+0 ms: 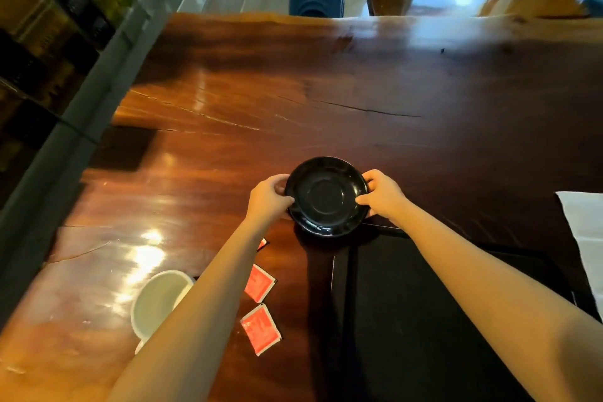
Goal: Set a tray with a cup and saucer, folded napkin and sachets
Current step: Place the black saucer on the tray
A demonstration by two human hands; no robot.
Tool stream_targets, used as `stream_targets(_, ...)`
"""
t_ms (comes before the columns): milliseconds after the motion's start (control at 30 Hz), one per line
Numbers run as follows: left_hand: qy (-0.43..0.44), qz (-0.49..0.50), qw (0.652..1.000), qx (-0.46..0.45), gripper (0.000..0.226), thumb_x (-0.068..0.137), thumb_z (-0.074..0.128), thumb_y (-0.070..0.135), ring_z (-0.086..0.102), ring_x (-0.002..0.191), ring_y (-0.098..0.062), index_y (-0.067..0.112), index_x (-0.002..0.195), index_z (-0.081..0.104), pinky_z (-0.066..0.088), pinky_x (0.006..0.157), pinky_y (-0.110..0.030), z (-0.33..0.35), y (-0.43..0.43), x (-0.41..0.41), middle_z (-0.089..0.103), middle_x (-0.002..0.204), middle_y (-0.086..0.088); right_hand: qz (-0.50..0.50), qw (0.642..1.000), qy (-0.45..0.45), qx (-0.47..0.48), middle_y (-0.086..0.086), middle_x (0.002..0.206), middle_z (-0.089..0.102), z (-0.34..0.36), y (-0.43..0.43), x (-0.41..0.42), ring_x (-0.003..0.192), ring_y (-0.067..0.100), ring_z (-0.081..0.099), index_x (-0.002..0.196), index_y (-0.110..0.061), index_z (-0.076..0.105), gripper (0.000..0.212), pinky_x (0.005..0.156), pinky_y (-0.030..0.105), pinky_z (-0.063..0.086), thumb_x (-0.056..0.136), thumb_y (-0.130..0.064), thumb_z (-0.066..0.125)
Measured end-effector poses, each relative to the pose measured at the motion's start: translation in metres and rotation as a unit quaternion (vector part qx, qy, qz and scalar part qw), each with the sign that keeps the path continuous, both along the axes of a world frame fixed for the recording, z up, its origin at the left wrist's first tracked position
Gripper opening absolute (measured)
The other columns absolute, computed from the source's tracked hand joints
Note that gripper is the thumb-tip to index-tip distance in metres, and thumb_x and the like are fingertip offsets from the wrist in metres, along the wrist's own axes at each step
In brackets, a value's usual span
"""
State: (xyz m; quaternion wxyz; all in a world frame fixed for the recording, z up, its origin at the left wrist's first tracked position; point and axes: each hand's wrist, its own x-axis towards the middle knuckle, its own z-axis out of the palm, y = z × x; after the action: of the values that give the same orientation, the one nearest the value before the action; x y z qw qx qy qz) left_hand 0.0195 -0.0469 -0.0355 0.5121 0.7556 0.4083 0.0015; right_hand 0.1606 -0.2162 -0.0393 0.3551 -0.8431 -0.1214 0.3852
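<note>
1. Head view: both hands hold a black saucer (pixel 327 196) by its rim, the left hand (pixel 270 196) clamped on its left edge and the right hand (pixel 380 197) on its right edge, thumbs over the lip.
2. The saucer sits just beyond the far edge of the black tray (pixel 424 320); whether it rests on the wooden table (pixel 228 108) or is lifted slightly clear, I cannot tell.
3. The tray looks bare, so nothing appears to be set on it yet.
4. A white cup (pixel 160 300) stands on the table to the left, partly hidden by the left forearm and well apart from the tray.
5. Two red sachets (pixel 259 282) (pixel 261 328) lie on the table between the cup and the tray; the corner of a third (pixel 262 243) shows by the left arm.
6. A white napkin (pixel 584 225) lies at the right edge of view; whether it is folded is unclear.
7. Judged so: the task is at its beginning. The saucer is in hand; cup, napkin and sachets are all left to place.
</note>
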Motion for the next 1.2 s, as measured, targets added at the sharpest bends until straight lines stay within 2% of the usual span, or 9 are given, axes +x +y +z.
stream_targets(200, -0.027, -0.021, 0.999, -0.022, 0.058, 0.075, 0.065, -0.009, 0.059, 0.079, -0.016, 0.018, 0.125, 0.055, 0.052, 0.043, -0.016, 0.04, -0.043, 0.009, 0.056, 0.105, -0.005, -0.045, 0.997, 0.013, 0.055, 0.006, 0.095, 0.059, 0.046, -0.054, -0.002, 0.086, 0.022, 0.064, 0.109, -0.014, 0.048, 0.035, 0.062, 0.034, 0.058, 0.083, 0.006, 0.059)
stream_targets(367, -0.065, -0.04, 0.995, -0.068, 0.061, 0.073, 0.064, -0.013, 0.061, 0.087, -0.019, 0.018, 0.124, 0.055, 0.058, 0.056, -0.025, 0.055, -0.099, 0.013, 0.057, 0.117, -0.008, -0.109, 0.989, 0.04, 0.089, 0.003, 0.097, 0.061, 0.065, -0.124, -0.008, 0.084, 0.014, 0.064, 0.114, -0.016, 0.05, 0.037, 0.052, 0.023, 0.055, 0.084, 0.006, 0.058)
stream_targets(567, -0.056, -0.038, 0.986, -0.155, 0.054, 0.077, 0.063, -0.012, 0.061, 0.086, -0.017, 0.015, 0.122, 0.054, 0.059, 0.056, -0.027, 0.035, -0.191, 0.028, 0.061, 0.108, -0.004, -0.195, 0.979, 0.019, 0.054, 0.011, 0.109, 0.06, 0.054, -0.221, -0.016, 0.099, 0.026, 0.062, 0.129, -0.012, 0.048, 0.049, 0.068, 0.035, 0.056, 0.086, 0.01, 0.052)
stream_targets(667, -0.02, -0.066, 0.981, -0.182, 0.047, 0.078, 0.062, -0.012, 0.062, 0.09, -0.021, 0.011, 0.118, 0.056, 0.058, 0.058, -0.028, 0.016, -0.24, 0.036, 0.062, 0.108, -0.006, -0.226, 0.974, 0.001, 0.02, 0.007, 0.091, 0.061, 0.037, -0.271, -0.023, 0.088, 0.026, 0.062, 0.131, -0.01, 0.049, 0.053, 0.06, 0.031, 0.054, 0.084, 0.015, 0.05)
stream_targets(767, 0.021, -0.088, 0.979, -0.182, 0.048, 0.079, 0.061, -0.012, 0.063, 0.095, -0.024, 0.011, 0.12, 0.055, 0.059, 0.063, -0.031, -0.001, -0.275, 0.043, 0.062, 0.112, -0.008, -0.22, 0.974, -0.045, -0.036, 0.004, 0.083, 0.058, 0.022, -0.304, -0.027, 0.078, 0.023, 0.061, 0.128, -0.012, 0.053, 0.052, 0.054, 0.028, 0.051, 0.083, 0.014, 0.051)
stream_targets(867, 0.042, -0.098, 0.982, -0.159, 0.048, 0.079, 0.06, -0.011, 0.063, 0.091, -0.02, 0.012, 0.121, 0.054, 0.058, 0.063, -0.028, -0.017, -0.295, 0.048, 0.061, 0.107, -0.004, -0.197, 0.972, -0.097, -0.079, 0.017, 0.096, 0.061, 0.009, -0.321, -0.026, 0.082, 0.032, 0.062, 0.129, -0.013, 0.053, 0.051, 0.067, 0.043, 0.057, 0.082, 0.009, 0.053)
stream_targets(933, 0.052, -0.104, 0.983, -0.144, 0.048, 0.079, 0.061, -0.01, 0.062, 0.084, -0.015, 0.013, 0.121, 0.053, 0.056, 0.059, -0.025, -0.026, -0.303, 0.049, 0.06, 0.102, -0.001, -0.172, 0.972, -0.124, -0.098, 0.015, 0.092, 0.06, 0.0, -0.327, -0.025, 0.08, 0.032, 0.061, 0.129, -0.012, 0.053, 0.051, 0.073, 0.048, 0.056, 0.083, 0.008, 0.051)
stream_targets(1067, 0.06, -0.1, 0.986, -0.118, 0.047, 0.079, 0.062, -0.009, 0.06, 0.075, -0.008, 0.014, 0.119, 0.055, 0.054, 0.055, -0.021, -0.039, -0.311, 0.049, 0.059, 0.09, 0.007, -0.134, 0.974, -0.14, -0.118, 0.016, 0.111, 0.052, -0.017, -0.333, -0.022, 0.096, 0.031, 0.056, 0.134, -0.011, 0.048, 0.052, 0.084, 0.037, 0.05, 0.085, 0.004, 0.049)
stream_targets(1200, 0.059, -0.099, 0.989, -0.094, 0.046, 0.079, 0.062, -0.008, 0.061, 0.076, -0.008, 0.016, 0.118, 0.056, 0.056, 0.058, -0.023, -0.045, -0.315, 0.051, 0.059, 0.087, 0.008, -0.118, 0.973, -0.146, -0.132, 0.016, 0.12, 0.046, -0.027, -0.336, -0.02, 0.1, 0.029, 0.053, 0.138, -0.011, 0.04, 0.053, 0.08, 0.029, 0.04, 0.088, 0.002, 0.046)
